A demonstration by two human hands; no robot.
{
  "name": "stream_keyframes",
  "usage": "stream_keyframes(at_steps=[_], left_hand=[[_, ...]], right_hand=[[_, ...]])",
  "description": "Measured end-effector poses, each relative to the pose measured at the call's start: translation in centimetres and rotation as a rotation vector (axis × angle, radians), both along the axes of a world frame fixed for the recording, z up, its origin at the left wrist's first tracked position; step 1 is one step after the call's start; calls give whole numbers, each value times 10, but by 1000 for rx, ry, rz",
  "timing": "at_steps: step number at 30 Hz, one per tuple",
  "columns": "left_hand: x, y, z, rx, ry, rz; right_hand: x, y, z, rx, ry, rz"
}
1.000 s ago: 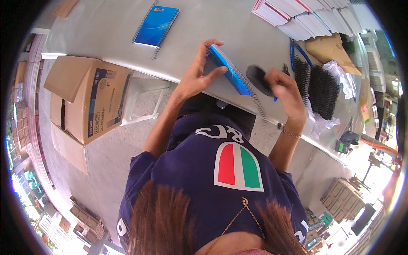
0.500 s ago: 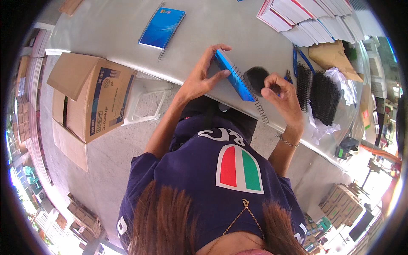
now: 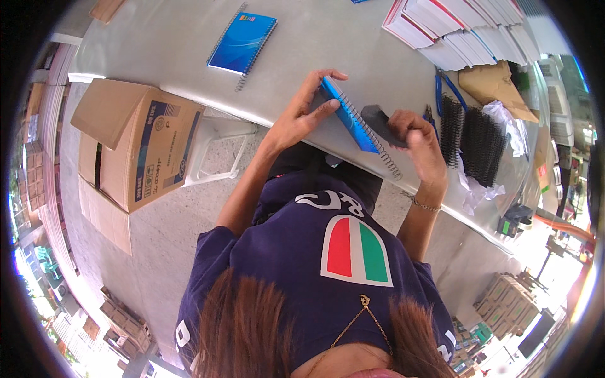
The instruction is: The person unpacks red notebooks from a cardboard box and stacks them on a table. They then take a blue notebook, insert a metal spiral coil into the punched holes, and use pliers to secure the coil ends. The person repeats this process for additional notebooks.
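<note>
My left hand (image 3: 304, 114) grips a blue spiral notebook (image 3: 350, 118), thumb on one face, and holds it tilted on edge above the table's front edge. A thin wire coil (image 3: 386, 159) runs along its right side and sticks out past the lower end. Close to that coil, my right hand (image 3: 421, 140) is closed, fingers curled. A dark, blunt-shaped thing (image 3: 378, 121) lies between the coil and these fingers. Its kind is unclear, and the fingers hide what they pinch. Another blue spiral notebook (image 3: 243, 41) lies farther left on the table, its coil ends jutting out.
Right of my hands are bundles of black coils (image 3: 484, 143), blue-handled pliers (image 3: 449, 88), crumpled paper (image 3: 504, 120) and brown cardboard (image 3: 488, 85). Stacked books (image 3: 454, 28) stand at the far right. An open carton (image 3: 135, 148) rests on a white plastic stool (image 3: 214, 148) at left.
My right hand has shifted slightly left with its fingers curled in more. The dark thing beside it looks angular now instead of round. The held notebook has barely moved.
</note>
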State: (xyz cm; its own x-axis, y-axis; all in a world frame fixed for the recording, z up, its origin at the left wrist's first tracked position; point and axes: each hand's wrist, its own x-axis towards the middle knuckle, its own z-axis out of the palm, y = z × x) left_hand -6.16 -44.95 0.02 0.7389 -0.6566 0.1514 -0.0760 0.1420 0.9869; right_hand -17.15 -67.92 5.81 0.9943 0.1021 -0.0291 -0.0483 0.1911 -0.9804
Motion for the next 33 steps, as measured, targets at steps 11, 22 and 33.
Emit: stream_keyframes(at_steps=[11, 22, 33], left_hand=[[1, 0, -2, 27, -42, -5], [3, 0, -4, 18, -17, -37], [1, -1, 1, 27, -71, -38]], right_hand=[[3, 6, 1, -130, 22, -47], [17, 20, -1, -270, 90, -113], [25, 26, -6, -350, 89, -181]])
